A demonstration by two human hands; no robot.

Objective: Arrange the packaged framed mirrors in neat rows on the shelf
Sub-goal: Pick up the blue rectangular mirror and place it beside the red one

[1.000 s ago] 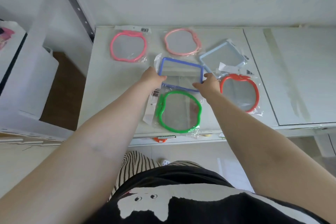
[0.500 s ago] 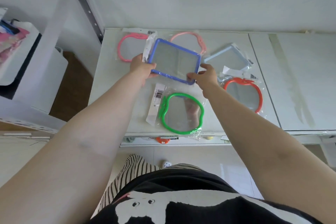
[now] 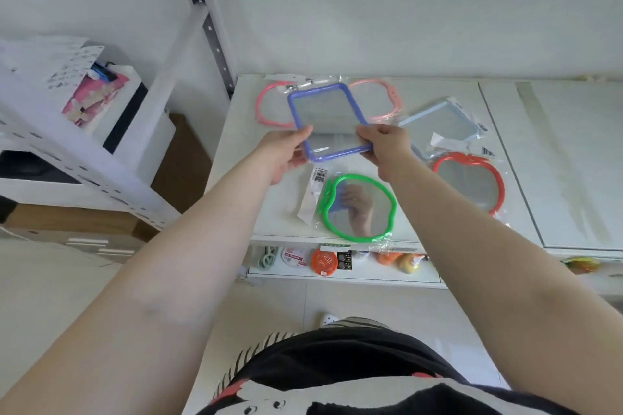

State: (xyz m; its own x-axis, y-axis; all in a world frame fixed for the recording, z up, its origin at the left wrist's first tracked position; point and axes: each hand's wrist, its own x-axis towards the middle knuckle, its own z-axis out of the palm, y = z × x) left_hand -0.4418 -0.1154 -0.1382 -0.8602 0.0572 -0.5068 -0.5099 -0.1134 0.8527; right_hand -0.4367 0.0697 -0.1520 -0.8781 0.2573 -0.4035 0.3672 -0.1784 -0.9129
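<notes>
A blue rectangular framed mirror (image 3: 325, 114) is held up above the white shelf (image 3: 438, 232). My left hand (image 3: 286, 148) grips its lower left edge and my right hand (image 3: 387, 145) grips its lower right corner. Behind it lie two pink apple-shaped mirrors, one at the back left (image 3: 266, 108) and one at the back middle (image 3: 387, 101), both partly hidden. A pale blue rectangular mirror (image 3: 445, 128) lies to the right. A red apple-shaped mirror (image 3: 472, 178) sits further right. A green apple-shaped mirror (image 3: 357, 209) lies at the front edge.
A perforated metal upright (image 3: 209, 27) stands at the shelf's back left corner. A lower shelf (image 3: 337, 263) holds small packaged goods. A second white rack (image 3: 84, 131) with boxes stands to the left. The shelf's right half (image 3: 556, 162) is bare white board.
Both hands lifted the blue rectangular mirror off the shelf and raised it towards the back left, over the pink mirrors. The camera has tilted and the view has shifted.
</notes>
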